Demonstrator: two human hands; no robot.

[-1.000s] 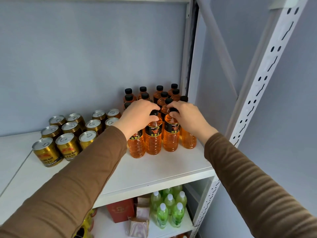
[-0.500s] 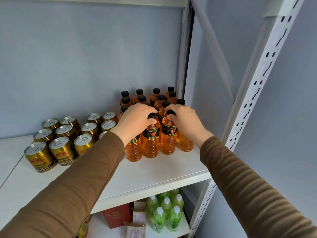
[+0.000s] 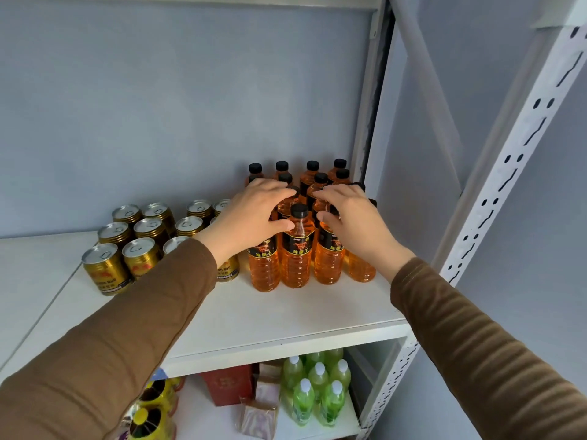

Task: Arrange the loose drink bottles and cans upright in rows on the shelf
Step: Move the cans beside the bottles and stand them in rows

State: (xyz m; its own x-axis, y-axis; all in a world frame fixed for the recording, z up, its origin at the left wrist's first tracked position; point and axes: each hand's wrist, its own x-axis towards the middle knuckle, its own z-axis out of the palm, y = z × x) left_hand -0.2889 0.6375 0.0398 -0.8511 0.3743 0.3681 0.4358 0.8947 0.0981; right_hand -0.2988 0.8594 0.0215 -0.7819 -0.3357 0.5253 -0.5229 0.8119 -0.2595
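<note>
The white shelf (image 3: 286, 315) carries two upright groups: gold cans (image 3: 139, 239) in rows on its left part, and orange drink bottles (image 3: 297, 249) with black caps in rows on its right part, reaching back to the grey wall. Both arms in brown sleeves (image 3: 133, 331) reach forward over the shelf's front edge to the bottles. The left hand (image 3: 254, 214) lies palm down over the left side of the group, its fingers gently bent and spread across the caps and shoulders, the thumb touching the shoulder of the front middle bottle. The right hand (image 3: 355, 217) mirrors it on the right side, fingers loosely bent and resting against the necks; neither hand wraps round a bottle. Green bottles (image 3: 317, 389) stand on the lower shelf.
</note>
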